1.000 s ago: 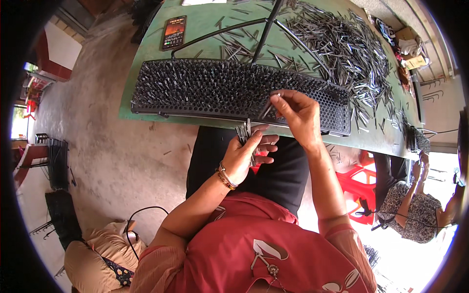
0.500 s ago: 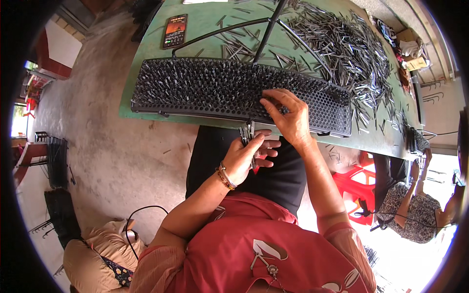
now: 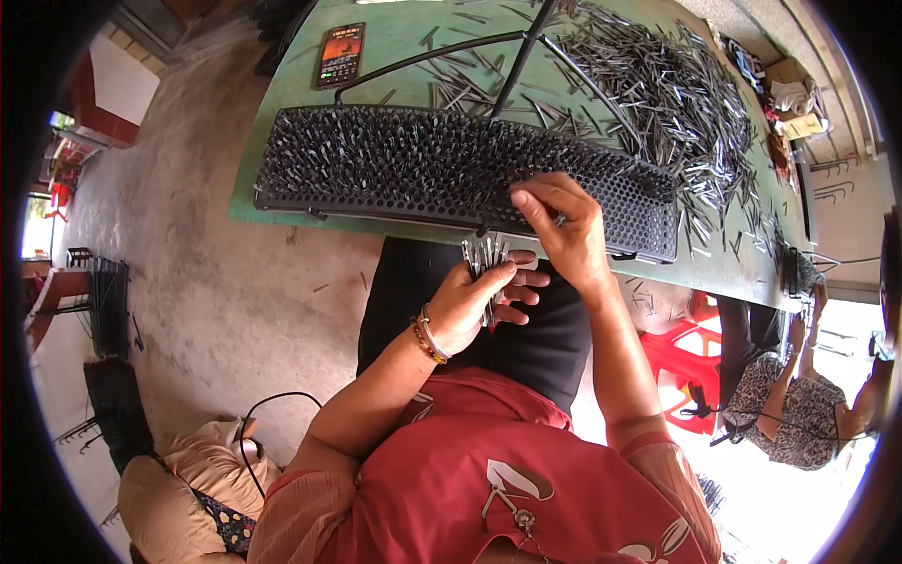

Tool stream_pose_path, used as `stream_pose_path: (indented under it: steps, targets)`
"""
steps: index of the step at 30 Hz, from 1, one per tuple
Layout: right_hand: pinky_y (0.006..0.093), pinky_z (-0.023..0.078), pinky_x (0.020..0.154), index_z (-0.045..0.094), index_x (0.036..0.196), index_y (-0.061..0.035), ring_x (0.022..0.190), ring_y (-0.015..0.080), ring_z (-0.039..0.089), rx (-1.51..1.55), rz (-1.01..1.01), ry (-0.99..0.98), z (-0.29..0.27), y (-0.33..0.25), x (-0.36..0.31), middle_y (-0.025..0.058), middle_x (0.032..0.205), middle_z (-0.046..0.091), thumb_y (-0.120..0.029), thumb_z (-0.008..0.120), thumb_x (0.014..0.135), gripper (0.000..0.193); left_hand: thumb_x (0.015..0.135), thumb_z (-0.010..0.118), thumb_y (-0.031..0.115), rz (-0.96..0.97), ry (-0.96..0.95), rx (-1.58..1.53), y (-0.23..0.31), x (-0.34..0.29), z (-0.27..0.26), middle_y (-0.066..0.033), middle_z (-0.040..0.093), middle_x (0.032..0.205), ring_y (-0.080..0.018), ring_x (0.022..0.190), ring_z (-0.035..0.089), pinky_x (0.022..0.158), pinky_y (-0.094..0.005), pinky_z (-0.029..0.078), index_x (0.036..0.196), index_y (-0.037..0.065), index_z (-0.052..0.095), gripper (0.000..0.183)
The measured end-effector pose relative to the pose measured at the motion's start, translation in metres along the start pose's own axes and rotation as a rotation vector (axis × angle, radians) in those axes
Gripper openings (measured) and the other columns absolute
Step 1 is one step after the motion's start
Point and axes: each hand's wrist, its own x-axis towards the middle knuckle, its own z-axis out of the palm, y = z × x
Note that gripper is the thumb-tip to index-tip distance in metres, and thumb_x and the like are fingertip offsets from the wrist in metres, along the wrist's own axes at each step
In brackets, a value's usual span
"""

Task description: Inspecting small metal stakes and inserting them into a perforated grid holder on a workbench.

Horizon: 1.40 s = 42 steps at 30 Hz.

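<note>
A long black perforated rack [image 3: 639, 212] lies along the table's near edge. Thin metal strips [image 3: 376, 155] stand upright in its holes across the left and middle, while bare holes show at the right end. My left hand [image 3: 479, 291], just below the rack's front edge, holds a bunch of metal strips [image 3: 486, 256] under its thumb, with the other fingers loosely curled. Over the right-middle of the rack, my right hand [image 3: 567, 230] has thumb and forefinger pinched close to the outermost standing strips. Whatever lies between those fingertips is too small to make out.
A big heap of loose metal strips [image 3: 676, 103] covers the right of the green table [image 3: 282, 85]. Black bars [image 3: 512, 80] rise behind the rack. A phone [image 3: 340, 56] lies at the far left. Another person [image 3: 789, 404] works at the right near a red stool [image 3: 681, 362].
My right hand has shifted slightly right and toward me over the rack. In my left hand the bunch of strips now fans out more above the thumb.
</note>
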Motion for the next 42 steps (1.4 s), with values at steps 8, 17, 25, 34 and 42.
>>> stream_pose_path:
  steps: [8, 17, 25, 34, 42]
  targets:
    - [0.0246, 0.046, 0.059, 0.068, 0.089, 0.0034, 0.07, 0.0087, 0.057, 0.36, 0.43, -0.378, -0.011, -0.008, -0.013, 0.0045, 0.076, 0.063, -0.018, 0.07, 0.084, 0.022, 0.096, 0.05, 0.027, 0.048, -0.072, 0.043, 0.002, -0.003, -0.001, -0.0135, 0.064, 0.103, -0.0173, 0.085, 0.063, 0.067, -0.0308, 0.056, 0.118, 0.001, 0.054, 0.034]
    - [0.0217, 0.045, 0.064, 0.067, 0.091, 0.003, 0.072, 0.0056, 0.055, 0.354, 0.471, -0.209, -0.007, -0.004, -0.009, 0.0013, 0.077, 0.063, -0.016, 0.069, 0.085, 0.02, 0.096, 0.05, 0.029, 0.11, 0.034, 0.132, -0.003, -0.005, -0.005, -0.0121, 0.065, 0.097, -0.0147, 0.077, 0.063, 0.062, -0.0295, 0.056, 0.114, 0.0, 0.057, 0.034]
    - [0.0212, 0.045, 0.061, 0.065, 0.088, 0.0021, 0.068, 0.0088, 0.056, 0.015, -0.01, 0.163, 0.016, 0.004, 0.007, 0.005, 0.087, 0.061, -0.003, 0.069, 0.081, 0.01, 0.096, 0.05, 0.028, 0.027, 0.063, -0.004, -0.009, 0.001, -0.012, -0.0122, 0.066, 0.096, -0.0144, 0.077, 0.063, 0.063, -0.0287, 0.055, 0.115, 0.001, 0.056, 0.033]
    - [0.0251, 0.048, 0.061, 0.067, 0.091, -0.0003, 0.073, 0.0154, 0.061, -0.233, -0.228, 0.105, 0.019, 0.013, -0.001, 0.0079, 0.092, 0.062, -0.002, 0.072, 0.075, 0.017, 0.096, 0.049, 0.026, 0.04, 0.091, -0.031, -0.005, -0.002, -0.011, -0.0121, 0.065, 0.096, -0.0142, 0.078, 0.063, 0.061, -0.0283, 0.055, 0.116, 0.002, 0.055, 0.032]
    - [0.022, 0.048, 0.064, 0.067, 0.097, 0.0034, 0.075, 0.0093, 0.06, 0.256, 0.328, -0.263, -0.004, -0.011, -0.014, 0.0069, 0.086, 0.065, -0.013, 0.07, 0.083, 0.021, 0.096, 0.05, 0.028, 0.13, 0.046, 0.053, 0.001, -0.006, -0.004, -0.0105, 0.066, 0.095, -0.0136, 0.077, 0.063, 0.06, -0.0274, 0.055, 0.115, 0.003, 0.055, 0.032]
